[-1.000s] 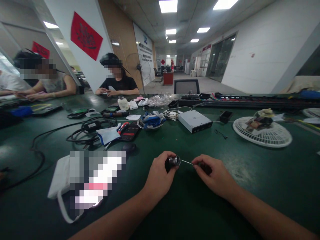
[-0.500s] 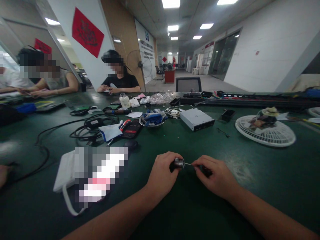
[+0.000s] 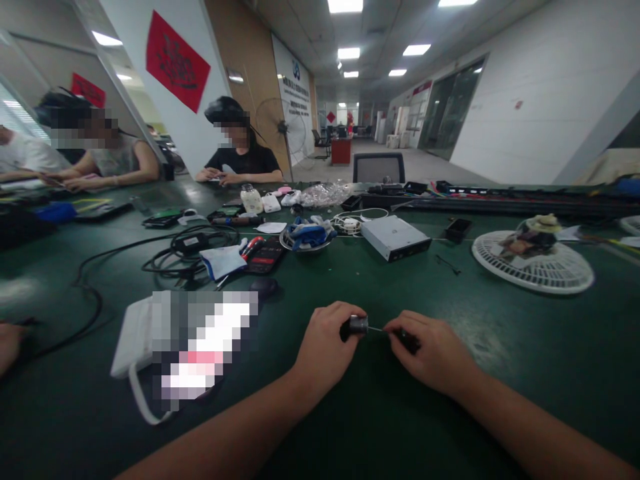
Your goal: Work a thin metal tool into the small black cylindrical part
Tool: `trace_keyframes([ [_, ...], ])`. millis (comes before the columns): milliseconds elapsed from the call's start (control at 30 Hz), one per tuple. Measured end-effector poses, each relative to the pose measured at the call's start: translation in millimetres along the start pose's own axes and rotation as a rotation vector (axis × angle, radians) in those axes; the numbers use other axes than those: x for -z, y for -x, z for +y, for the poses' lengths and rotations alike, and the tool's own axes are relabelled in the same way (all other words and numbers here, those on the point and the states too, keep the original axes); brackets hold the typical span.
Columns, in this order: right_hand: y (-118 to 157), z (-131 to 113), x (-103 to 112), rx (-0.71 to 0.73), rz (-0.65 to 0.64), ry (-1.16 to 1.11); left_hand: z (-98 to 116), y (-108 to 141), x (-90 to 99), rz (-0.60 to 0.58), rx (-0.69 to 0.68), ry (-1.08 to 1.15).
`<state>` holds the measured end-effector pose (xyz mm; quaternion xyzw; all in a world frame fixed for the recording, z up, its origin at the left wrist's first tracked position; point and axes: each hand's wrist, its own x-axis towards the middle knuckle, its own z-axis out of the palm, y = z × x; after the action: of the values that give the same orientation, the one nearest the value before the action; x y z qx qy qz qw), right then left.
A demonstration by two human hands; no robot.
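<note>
Over the green table, my left hand [image 3: 327, 340] grips a small, dark grey metal cylinder [image 3: 358, 325] between thumb and fingers. The cylinder lies on its side, with one flat end facing right. A thin metal rod [image 3: 376, 329] runs from that end to the fingertips of my right hand [image 3: 430, 347], which pinch it. Something dark shows inside the curled right fingers; whether it belongs to the rod, I cannot tell. How the rod meets the cylinder is too small to make out.
To the left lie a white box [image 3: 135, 337] with a strap, a blurred bright screen [image 3: 210, 353] and a mouse [image 3: 265, 287]. Beyond are a glove [image 3: 223, 260], a bowl [image 3: 306, 248], a disc drive [image 3: 395, 237] and a white fan grille [image 3: 533, 263]. Co-workers sit at the far left.
Both hands keep their grips in nearly the same place. The view has shifted slightly, and the cylinder and rod have turned a little in the light.
</note>
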<state>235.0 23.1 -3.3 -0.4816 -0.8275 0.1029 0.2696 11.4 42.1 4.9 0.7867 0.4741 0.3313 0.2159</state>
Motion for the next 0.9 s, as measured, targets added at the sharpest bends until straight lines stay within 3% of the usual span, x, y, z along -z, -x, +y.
trace_keyframes([
  [67,-0.2,-0.7,0.5,0.048,-0.003,-0.032,0.4,0.0,0.3,-0.005,0.000,0.002],
  [167,-0.1,-1.1,0.9,0.010,0.056,-0.010,1.7,0.0,0.9,-0.024,-0.012,-0.004],
  [333,0.3,-0.9,1.1,0.032,-0.026,-0.006,2.3,0.2,0.9,-0.021,-0.006,-0.007],
  [467,0.2,-2.1,1.1,-0.027,0.045,0.047,1.5,0.0,-0.4,-0.023,-0.026,-0.023],
  [600,-0.3,-3.2,1.6,0.033,-0.018,0.035,1.3,0.4,-0.7,-0.011,-0.022,-0.035],
  [733,-0.6,-3.1,1.8,0.006,0.040,0.049,1.2,0.7,-1.1,-0.007,-0.040,-0.038],
  [900,-0.6,-4.2,3.0,0.032,-0.001,0.027,0.1,0.5,-2.4,-0.002,-0.051,-0.041],
])
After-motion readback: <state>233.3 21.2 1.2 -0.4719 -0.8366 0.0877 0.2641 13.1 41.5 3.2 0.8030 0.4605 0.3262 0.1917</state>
